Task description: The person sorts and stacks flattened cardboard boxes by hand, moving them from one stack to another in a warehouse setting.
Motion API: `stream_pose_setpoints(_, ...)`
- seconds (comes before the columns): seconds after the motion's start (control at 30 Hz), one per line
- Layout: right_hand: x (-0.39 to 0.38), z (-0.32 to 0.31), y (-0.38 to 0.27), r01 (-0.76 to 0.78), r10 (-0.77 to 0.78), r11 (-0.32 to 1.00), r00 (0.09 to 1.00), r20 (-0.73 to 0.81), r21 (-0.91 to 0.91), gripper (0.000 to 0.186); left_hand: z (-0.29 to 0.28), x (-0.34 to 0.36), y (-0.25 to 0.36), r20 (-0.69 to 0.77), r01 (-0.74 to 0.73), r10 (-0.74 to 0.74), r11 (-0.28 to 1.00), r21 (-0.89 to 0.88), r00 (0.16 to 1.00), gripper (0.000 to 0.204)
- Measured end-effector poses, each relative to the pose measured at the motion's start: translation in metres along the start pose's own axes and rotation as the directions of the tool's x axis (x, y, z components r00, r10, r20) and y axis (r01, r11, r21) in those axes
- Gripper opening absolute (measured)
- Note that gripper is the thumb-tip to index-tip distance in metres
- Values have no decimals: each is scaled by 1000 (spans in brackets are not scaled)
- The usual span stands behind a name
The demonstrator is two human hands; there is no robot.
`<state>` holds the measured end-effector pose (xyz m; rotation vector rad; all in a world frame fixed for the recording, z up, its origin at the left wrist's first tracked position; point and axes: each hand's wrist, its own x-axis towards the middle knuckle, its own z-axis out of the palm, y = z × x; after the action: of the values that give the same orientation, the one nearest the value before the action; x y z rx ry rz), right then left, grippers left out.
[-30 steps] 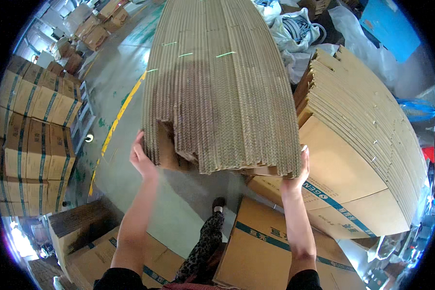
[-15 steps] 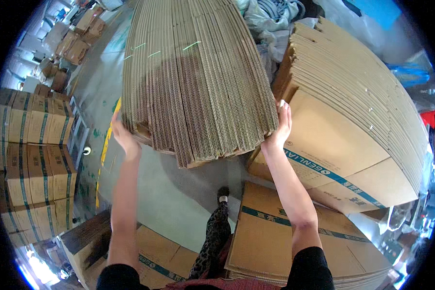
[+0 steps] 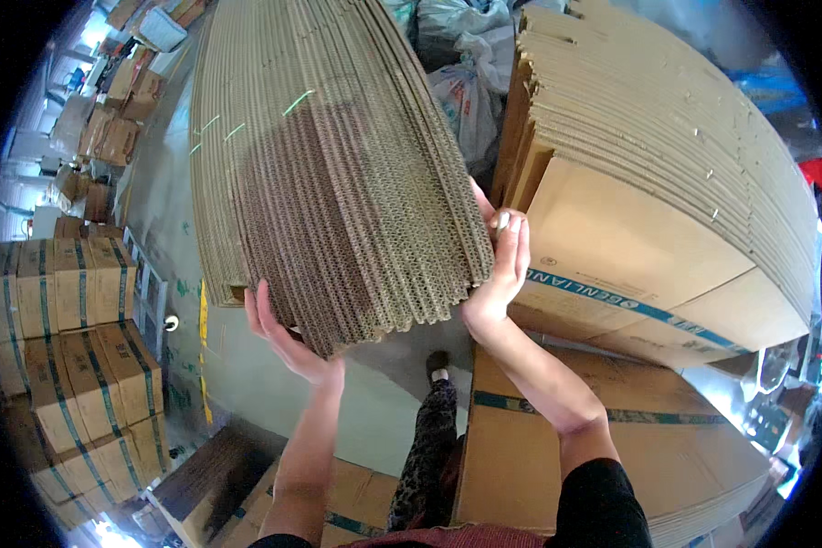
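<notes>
A tall stack of flattened cardboard boxes (image 3: 356, 192) stands on edge in front of me, its corrugated edges facing me. My left hand (image 3: 292, 342) grips the lower left corner of a thick bunch of these sheets, with the fingers along its left side. On the opposite side my right hand (image 3: 502, 265) presses against the outer sheet, fingers bent and thumb behind the edge. The sheets farther left stay back from the gripped bunch. Green strokes mark the upper edges. Part of my left palm is hidden under the cardboard.
Another stack of flattened boxes (image 3: 667, 228) leans close at the right. More flat cardboard (image 3: 603, 457) lies low beside my right leg. Packed cartons (image 3: 91, 365) are piled at the left, past a yellow floor line (image 3: 205, 352). White plastic bags (image 3: 470, 87) sit behind.
My left hand has moved right and down, from the stack's outer left side to a narrower bunch. That bunch now stands out nearer than the sheets left of it. My right hand has shifted slightly left.
</notes>
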<state>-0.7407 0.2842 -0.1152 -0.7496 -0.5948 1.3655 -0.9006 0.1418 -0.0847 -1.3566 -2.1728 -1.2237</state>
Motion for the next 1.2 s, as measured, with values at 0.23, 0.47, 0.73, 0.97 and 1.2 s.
stream_pose_setpoints(0.23, -4, 26, 34, 125, -129, 990, 989, 75, 62, 24, 11, 30, -83, -103, 230, -275, 919, -321, 956, 51)
stream_pose_setpoints(0.47, 4, -4, 6, 176, -151, 950, 982, 116, -258, 25, -30, 24, -70, -2, 232, -233, 970, -73, 973, 41)
stream_pose_setpoints(0.73, -4, -2, 18, 139, -186, 976, 934, -306, -169, 26, -17, 42, -191, -41, 570, -619, 746, -345, 784, 44)
stream_pose_setpoints(0.97, -4, 14, 14, 247, -283, 953, 931, -229, -173, 25, 11, 102, -223, 178, 526, -582, 508, -682, 794, 44)
stream_pose_setpoints(1.2, 19, -35, 9, 94, -95, 984, 996, 3, -149, 21, -12, 35, -105, 181, 635, -616, 686, -354, 766, 61)
